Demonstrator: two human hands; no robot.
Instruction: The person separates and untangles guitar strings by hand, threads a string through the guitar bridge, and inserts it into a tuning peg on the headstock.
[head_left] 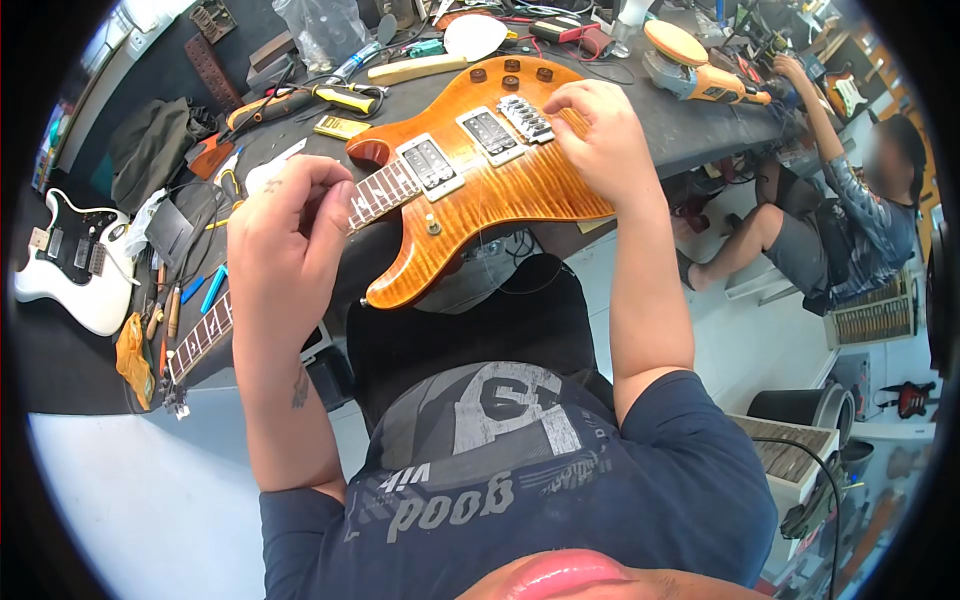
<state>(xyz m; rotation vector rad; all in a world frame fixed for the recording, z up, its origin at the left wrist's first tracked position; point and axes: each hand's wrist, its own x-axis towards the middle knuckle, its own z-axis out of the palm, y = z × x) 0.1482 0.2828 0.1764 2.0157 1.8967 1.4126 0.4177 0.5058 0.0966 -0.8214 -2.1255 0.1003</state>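
An amber flame-top electric guitar (480, 185) lies on the bench, its neck pointing to the lower left. My left hand (290, 215) is over the fretboard, thumb and fingers pinched together; whatever they hold is too fine to make out. At the bridge (525, 118), my right hand (605, 140) has its fingers curled down by the saddles, and their tips are partly hidden. Two pickups (430, 165) sit between the hands. Below the body's lower edge hangs a thin looping wire (530, 290), possibly a string. Part of the neck is behind my left hand.
A white guitar body (75, 260) lies at the left among several hand tools. An orange sander (700, 80) rests at the back right. Pliers with yellow handles (345, 97) and cables are behind the guitar. Another person (850, 220) sits at the right, one arm on the bench.
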